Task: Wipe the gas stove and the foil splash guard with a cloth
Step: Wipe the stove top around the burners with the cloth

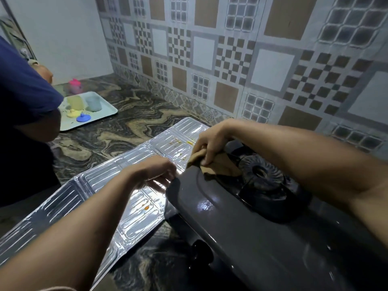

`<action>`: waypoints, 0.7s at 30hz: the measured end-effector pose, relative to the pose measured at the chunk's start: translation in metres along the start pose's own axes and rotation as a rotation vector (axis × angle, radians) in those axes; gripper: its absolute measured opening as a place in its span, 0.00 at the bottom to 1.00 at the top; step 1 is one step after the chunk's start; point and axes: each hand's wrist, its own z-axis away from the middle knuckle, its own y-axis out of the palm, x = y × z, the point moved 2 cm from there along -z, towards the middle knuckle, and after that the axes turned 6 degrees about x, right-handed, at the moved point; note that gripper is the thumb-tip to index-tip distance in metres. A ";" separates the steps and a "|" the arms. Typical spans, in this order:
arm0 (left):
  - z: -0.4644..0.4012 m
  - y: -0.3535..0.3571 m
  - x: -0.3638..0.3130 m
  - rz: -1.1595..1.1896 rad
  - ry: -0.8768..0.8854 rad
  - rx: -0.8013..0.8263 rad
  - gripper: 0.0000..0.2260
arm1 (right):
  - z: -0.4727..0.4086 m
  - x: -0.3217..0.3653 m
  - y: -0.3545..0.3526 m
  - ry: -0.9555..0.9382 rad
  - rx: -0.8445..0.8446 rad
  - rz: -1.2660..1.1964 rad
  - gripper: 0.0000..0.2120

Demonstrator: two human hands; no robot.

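The ribbed silver foil splash guard (pixel 117 185), running long from near-left to far-right, is pinched at its edge by the left hand (pixel 155 171). Just right, a crumpled brown cloth (pixel 212 164) is gripped by the right hand (pixel 212 143) on the dark glossy gas stove (pixel 231 217), with the stained foil immediately to its left.

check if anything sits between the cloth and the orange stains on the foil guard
Nothing visible does. The right hand grips the cloth at the stove edge, beside the foil splash guard; its upper stains lie bare. The left hand holds the foil edge nearer the lower stains.

Dim light, foil glare, warped edges
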 end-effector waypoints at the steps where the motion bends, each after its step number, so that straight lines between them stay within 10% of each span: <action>1: -0.002 0.000 -0.001 -0.011 -0.007 -0.006 0.10 | -0.005 -0.005 -0.002 0.006 -0.051 -0.036 0.15; 6: -0.004 0.002 -0.009 -0.032 -0.033 -0.008 0.08 | -0.025 -0.027 -0.011 0.183 -0.443 -0.146 0.13; 11: -0.004 -0.004 -0.013 -0.084 -0.064 0.061 0.08 | -0.011 -0.022 -0.003 0.061 0.050 -0.271 0.28; 21: -0.024 0.016 -0.053 -0.180 0.016 -0.011 0.08 | -0.012 -0.069 -0.019 0.275 -0.038 -0.270 0.13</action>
